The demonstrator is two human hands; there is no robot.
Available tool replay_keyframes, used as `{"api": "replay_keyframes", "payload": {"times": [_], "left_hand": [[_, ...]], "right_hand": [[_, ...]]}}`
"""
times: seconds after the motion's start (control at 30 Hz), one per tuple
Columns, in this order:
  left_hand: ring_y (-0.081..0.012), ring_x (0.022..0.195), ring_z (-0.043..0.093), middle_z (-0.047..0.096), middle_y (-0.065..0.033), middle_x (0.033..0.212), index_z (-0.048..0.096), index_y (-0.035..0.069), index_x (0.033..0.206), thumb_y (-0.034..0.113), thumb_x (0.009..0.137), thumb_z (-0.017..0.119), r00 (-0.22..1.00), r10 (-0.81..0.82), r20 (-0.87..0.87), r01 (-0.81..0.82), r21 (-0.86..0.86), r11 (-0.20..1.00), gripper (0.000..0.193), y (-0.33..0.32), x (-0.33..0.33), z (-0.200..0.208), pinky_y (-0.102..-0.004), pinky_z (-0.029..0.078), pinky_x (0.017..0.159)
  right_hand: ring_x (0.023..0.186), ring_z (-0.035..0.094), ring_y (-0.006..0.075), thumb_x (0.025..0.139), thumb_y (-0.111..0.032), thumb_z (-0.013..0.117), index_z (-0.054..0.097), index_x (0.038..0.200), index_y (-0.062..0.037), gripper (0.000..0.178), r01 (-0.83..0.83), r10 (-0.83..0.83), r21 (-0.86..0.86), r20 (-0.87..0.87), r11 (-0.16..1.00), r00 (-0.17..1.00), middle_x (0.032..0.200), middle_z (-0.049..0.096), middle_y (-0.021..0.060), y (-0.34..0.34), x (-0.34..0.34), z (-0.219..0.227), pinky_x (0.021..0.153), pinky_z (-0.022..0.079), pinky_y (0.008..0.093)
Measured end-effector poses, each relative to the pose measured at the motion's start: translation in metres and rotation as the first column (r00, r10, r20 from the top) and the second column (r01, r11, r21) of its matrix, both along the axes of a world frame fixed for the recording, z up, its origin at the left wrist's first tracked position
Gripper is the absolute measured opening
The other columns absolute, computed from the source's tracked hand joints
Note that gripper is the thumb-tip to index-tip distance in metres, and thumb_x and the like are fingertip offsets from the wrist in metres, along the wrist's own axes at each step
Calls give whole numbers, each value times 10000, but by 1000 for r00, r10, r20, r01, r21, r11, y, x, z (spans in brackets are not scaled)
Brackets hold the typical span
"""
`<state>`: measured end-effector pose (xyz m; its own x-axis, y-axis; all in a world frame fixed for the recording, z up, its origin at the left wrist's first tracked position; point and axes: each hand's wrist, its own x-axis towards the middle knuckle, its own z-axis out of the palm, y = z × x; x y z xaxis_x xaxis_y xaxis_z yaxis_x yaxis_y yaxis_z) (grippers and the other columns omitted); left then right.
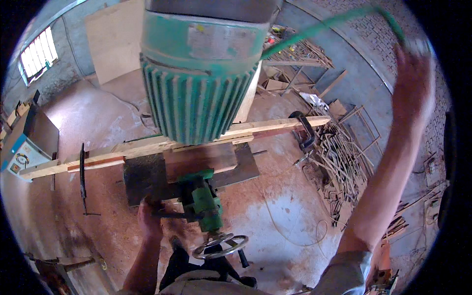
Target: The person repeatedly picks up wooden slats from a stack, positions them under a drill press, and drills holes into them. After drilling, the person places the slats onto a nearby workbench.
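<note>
- The hands were well apart: the right hand (415,73), blurred, seemed closed around the end of a long bent green metal lever (324,27), its raised arm presumably giving leverage.
- The left hand (149,219) was low beside a dark straight metal bar (174,215), perhaps to steady or turn it; whether its fingers gripped could not be told.
- A reddish-brown rectangular wooden block (201,160) lay on the dark flat metal surface (247,168), below the ribbed green motor housing (199,98) and in front of a long pale wooden beam (108,153), which likely backed it.
- A black C-shaped metal clamp (308,130) on the right and a slim dark metal clamp (82,172) on the left gripped that beam, probably against shifting.
- A green metal vise (202,199) stood before the block, above a silvery metal handwheel (221,247).
</note>
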<state>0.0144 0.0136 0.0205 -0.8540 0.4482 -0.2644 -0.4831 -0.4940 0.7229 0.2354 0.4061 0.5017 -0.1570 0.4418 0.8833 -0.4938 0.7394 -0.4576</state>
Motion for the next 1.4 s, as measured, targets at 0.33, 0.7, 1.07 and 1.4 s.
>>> {"api": "replay_keyframes", "payload": {"times": [0.33,0.7,1.07,1.4], "left_hand": [[-236,883,590,629,-73,950,458,66,1282,506,939,403,970,-236,-59,235,463,855,561,79,35,108,-382,488,801],[-381,1258,426,421,-258,1363,313,-55,1361,293,838,621,-233,-905,-357,70,-934,350,700,199,124,92,-457,351,1048],[-329,1115,576,590,-209,1173,347,-29,1346,65,798,684,405,-785,-468,35,-850,525,651,63,110,130,-408,474,925],[-367,1251,443,435,-225,1365,319,-11,1389,168,767,747,525,-579,-623,-258,-765,590,776,-31,122,140,-461,400,1013]], "right_hand": [[761,597,163,919,-381,561,528,1092,-66,361,213,496,-918,364,336,788,910,605,77,37,-82,-444,572,464,257],[845,620,247,931,-382,530,496,1199,-108,385,-46,564,-998,-61,-40,824,1008,611,93,70,-141,-502,695,529,410],[695,611,228,867,-434,605,524,1125,-43,476,11,130,-999,17,50,991,987,578,128,113,-85,-418,555,557,371],[1118,559,227,934,-396,532,546,1215,-107,403,-504,576,-806,-263,310,774,1186,609,63,-19,-22,-304,995,424,408]]}}
